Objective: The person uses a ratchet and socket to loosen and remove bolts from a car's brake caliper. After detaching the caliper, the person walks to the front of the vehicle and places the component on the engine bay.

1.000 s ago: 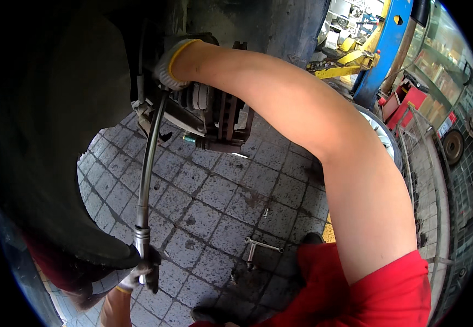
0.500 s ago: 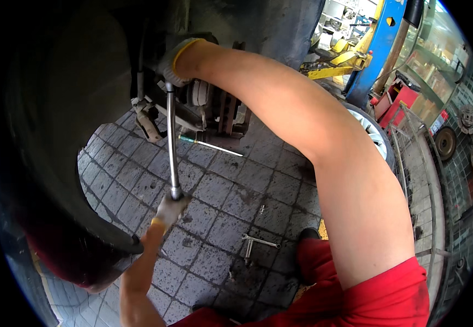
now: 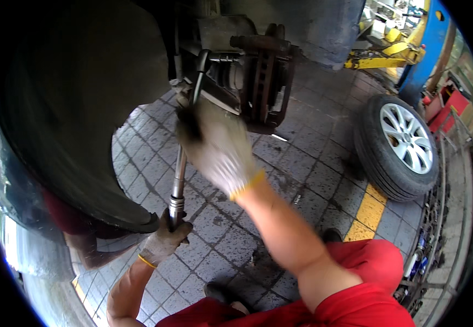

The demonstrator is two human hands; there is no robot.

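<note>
A long chrome socket wrench (image 3: 177,182) slants down from the brake assembly (image 3: 264,82). Its head (image 3: 203,59) meets the side of the brake through a short socket piece (image 3: 225,56). My left hand (image 3: 167,240), in a soiled white glove with a yellow cuff, is wrapped round the lower end of the handle. In a similar glove, my right hand (image 3: 220,144) lies across the middle of the shaft, hiding part of it. Motion smears its dark fingertips, so its grip on the shaft is unclear.
The dark wheel arch (image 3: 84,109) curves round on the left. A wheel with silver spokes (image 3: 405,136) lies on the tiled floor (image 3: 323,180) at right, near a blue lift post (image 3: 430,52) with a yellow arm (image 3: 378,61). A thin metal shaft (image 3: 279,137) lies below the brake.
My right hand has come down from the wrench's head to its shaft, uncovering the head. My left hand still holds the lower end. The view has shifted, showing more of the wheel.
</note>
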